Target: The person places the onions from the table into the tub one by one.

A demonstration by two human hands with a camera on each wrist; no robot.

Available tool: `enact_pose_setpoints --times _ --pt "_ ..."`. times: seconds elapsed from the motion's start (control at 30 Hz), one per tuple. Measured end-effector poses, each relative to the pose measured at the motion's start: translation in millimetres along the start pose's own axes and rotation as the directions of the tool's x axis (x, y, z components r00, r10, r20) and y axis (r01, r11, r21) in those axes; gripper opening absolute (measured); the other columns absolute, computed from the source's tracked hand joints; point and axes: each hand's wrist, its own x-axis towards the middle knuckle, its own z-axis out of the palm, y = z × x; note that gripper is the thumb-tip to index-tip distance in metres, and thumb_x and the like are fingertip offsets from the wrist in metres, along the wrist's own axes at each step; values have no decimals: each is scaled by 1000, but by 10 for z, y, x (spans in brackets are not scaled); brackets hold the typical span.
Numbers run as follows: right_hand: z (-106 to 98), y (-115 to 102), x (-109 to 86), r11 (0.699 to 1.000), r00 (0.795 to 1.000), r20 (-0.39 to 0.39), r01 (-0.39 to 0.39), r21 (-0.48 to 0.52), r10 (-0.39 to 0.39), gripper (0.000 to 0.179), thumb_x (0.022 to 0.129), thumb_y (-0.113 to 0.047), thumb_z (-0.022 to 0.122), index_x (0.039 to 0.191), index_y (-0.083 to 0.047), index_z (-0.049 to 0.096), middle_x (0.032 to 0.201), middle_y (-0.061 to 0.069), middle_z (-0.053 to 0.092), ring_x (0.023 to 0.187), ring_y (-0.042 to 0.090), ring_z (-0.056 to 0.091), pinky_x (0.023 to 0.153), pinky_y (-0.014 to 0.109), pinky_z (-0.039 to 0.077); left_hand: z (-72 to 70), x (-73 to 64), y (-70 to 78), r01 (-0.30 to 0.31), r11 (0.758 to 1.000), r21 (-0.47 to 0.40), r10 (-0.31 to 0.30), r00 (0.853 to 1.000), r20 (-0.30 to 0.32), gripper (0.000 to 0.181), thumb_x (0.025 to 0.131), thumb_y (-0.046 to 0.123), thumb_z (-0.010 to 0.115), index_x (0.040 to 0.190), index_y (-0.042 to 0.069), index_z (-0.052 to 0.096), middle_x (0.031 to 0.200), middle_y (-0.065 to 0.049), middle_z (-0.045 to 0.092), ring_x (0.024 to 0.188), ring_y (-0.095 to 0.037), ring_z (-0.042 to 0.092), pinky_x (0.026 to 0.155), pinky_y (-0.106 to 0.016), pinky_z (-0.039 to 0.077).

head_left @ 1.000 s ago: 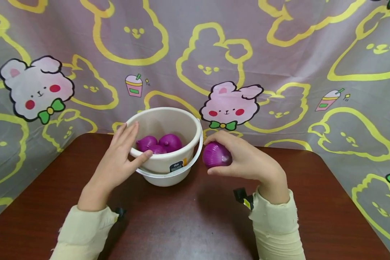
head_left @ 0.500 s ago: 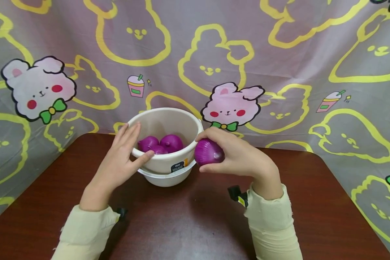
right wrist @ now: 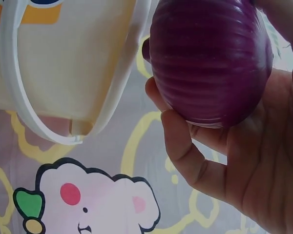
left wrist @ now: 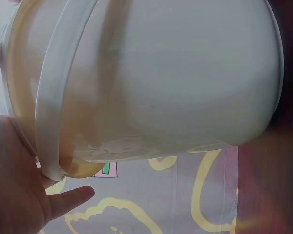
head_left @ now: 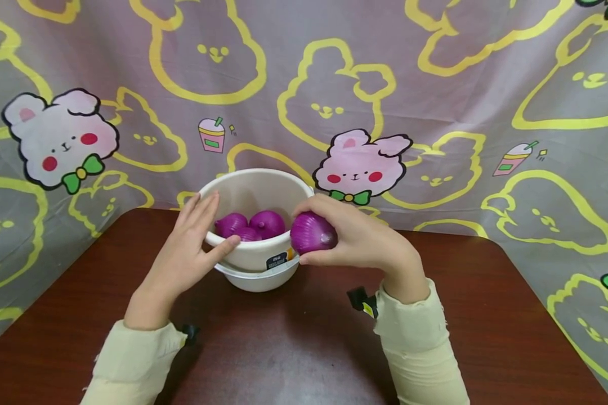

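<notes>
A purple onion (head_left: 311,233) is gripped in my right hand (head_left: 365,242), just above the right rim of a white bucket (head_left: 245,256). In the right wrist view the fingers curl round the onion (right wrist: 210,63), and its stubby end points toward the bucket. My left hand (head_left: 179,244) rests at the bucket's left and front rim, fingers and thumb stretched out and relaxed. Several purple onions (head_left: 266,224) lie at the bottom of the bucket; the front wall partly hides them. The left wrist view shows the bucket's outer wall (left wrist: 185,73) and its white handle (left wrist: 56,92).
The bucket stands on a dark reddish-brown table (head_left: 284,349), near its back edge. Behind it hangs a grey-pink curtain (head_left: 294,129) with cartoon rabbits. Black wrist devices (head_left: 362,301) sit at both cuffs.
My right hand has carried the onion leftward and slightly up, from beside the bucket to over its right rim. My left hand stays at the rim, and the onions inside have not moved.
</notes>
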Motion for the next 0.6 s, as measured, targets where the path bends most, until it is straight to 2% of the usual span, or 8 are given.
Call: enact_pose_setpoints --times 0.6 --pt "-6 -3 248 999 1000 -3 30 42 -30 58 79 -30 84 128 -16 55 121 -1 58 109 12 56 89 30 55 -9 4 2 1 1000 1 -1 1000 2 88 93 57 57 158 6 24 165 -13 25 155 -37 8 116 -69 22"
